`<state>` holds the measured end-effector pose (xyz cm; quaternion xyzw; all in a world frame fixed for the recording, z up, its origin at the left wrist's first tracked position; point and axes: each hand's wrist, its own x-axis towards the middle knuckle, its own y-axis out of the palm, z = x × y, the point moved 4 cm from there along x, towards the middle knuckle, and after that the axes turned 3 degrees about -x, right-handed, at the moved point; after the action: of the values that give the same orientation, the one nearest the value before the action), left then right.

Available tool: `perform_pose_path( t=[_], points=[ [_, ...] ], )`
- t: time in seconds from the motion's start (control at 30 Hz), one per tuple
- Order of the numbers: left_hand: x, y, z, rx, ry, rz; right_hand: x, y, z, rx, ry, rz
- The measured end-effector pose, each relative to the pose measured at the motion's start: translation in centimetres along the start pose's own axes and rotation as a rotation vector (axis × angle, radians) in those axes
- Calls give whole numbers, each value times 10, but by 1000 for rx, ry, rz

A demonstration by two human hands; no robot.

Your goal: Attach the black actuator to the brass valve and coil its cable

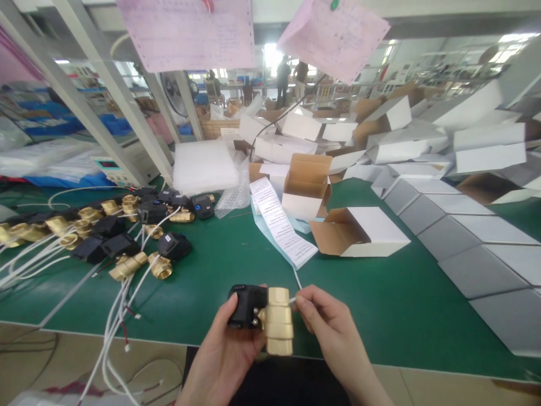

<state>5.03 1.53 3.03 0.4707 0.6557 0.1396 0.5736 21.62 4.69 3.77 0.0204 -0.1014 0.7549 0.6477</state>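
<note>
Valve unit, chunky golden brass body with boxy black plastic housing, is up in the left hand, over the near edge of the green tabletop. Left thumb on the housing, fingers curled beneath. Right hand has thumb and forefinger pinching a thin white cable beside the brass.

My guess: heavy, brass-side biased, rigid, metal slick. Cable light, bendy, the weak spot; don't lift by it. Grip housing, support brass.

Containers: white carton with brown cardboard interior lies open; similar upright open-flap carton behind it. Row of pale closed boxes at right; can't see inside those.
</note>
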Motion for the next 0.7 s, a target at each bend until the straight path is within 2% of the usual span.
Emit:
perform_pose_path(
  t=[0.07,0.13,0.2,0.27,0.4,0.47,0.53,0.6,0.63,0.7],
  points=[
    [-4,2,0,69,35,50,3,-2,0,36,35,13],
    [-6,6,0,92,33,19,4,-4,2,-7,-1,6],
    [-5,9,-2,56,4,-68,3,-5,3,-109,-87,-3],
    [-2,14,-4,-7,-35,-107,0,-2,1,-233,-171,22],
    [5,16,-5,-81,-22,-132,-12,13,-14,-510,-287,169],
    [8,9,-8,-30,118,-173,-20,22,-16,-665,-350,263],
    [11,2,-15,119,344,-160,-27,28,-10,-754,-379,379],
    [11,-3,-21,359,559,-91,-29,26,7,-728,-374,504],
    [10,-5,-23,493,626,-60,-28,21,18,-679,-371,544],
    [6,-7,-24,739,674,-47,-17,6,43,-542,-373,534]
  ],
)
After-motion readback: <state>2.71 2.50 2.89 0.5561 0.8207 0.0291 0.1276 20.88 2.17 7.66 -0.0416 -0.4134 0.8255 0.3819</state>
